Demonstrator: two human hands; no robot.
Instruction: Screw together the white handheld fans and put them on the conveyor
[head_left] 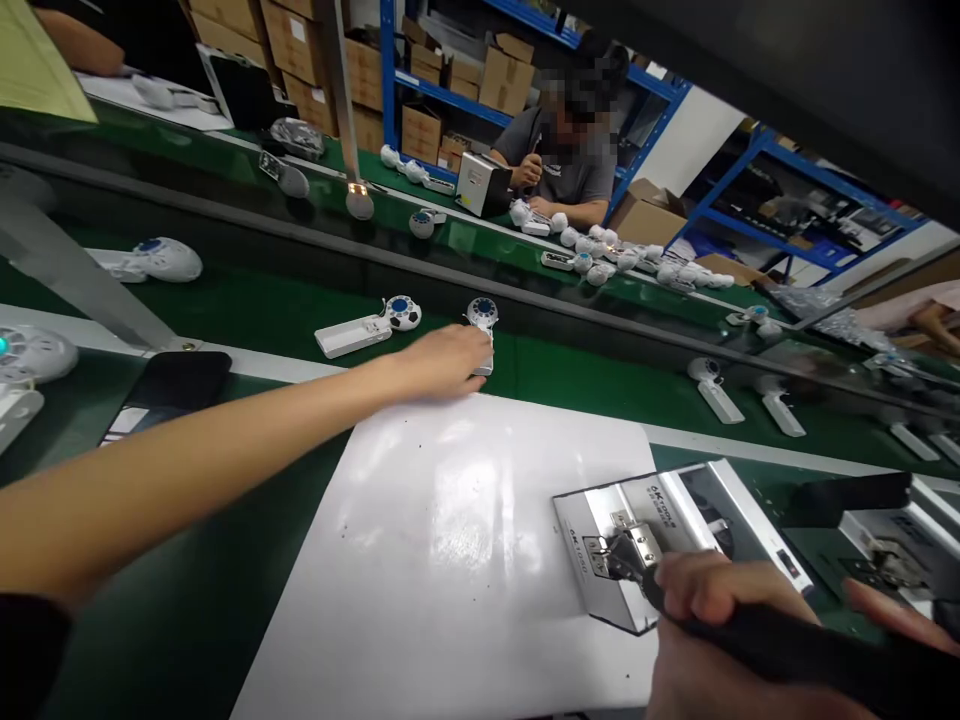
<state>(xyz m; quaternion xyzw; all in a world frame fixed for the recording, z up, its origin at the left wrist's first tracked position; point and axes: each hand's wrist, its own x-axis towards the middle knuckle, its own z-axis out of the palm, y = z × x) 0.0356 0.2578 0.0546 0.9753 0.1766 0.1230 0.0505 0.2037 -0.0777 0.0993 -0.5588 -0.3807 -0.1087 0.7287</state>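
Just past the white board [420, 560], left hand [442, 362] closed narrowly over the slim handle [486, 368] of a light, stiff plastic handheld fan [482, 312], easiest held there; right hand [720, 620] wrapped round a black tool grip [787, 650] over the board.

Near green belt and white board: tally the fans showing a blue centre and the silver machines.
Blue-centred fans: 3
Silver machines: 2
Total: 5
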